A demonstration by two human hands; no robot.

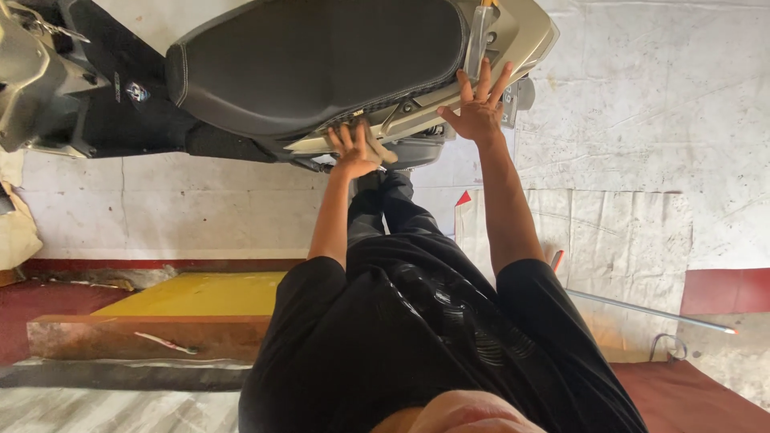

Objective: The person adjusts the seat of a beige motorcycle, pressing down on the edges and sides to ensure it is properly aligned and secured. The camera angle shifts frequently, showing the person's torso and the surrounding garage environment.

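Note:
A scooter with a black seat (321,56) and a beige tail panel (525,32) stands in front of me. My left hand (351,152) lies flat on the beige side panel (345,138) just under the seat's edge, fingers pointing up and slightly apart. My right hand (480,106) presses against the rear of the tail panel with its fingers spread wide, next to a grey rear part (525,92). Neither hand holds anything. My black shirt and dark trousers fill the lower middle of the view.
A long thin metal rod (642,309) lies on the floor at right. A yellow board (200,293) and a wooden plank (144,337) lie at left. Worn pale sheets (626,224) cover the floor under the scooter, beside red flooring (722,289).

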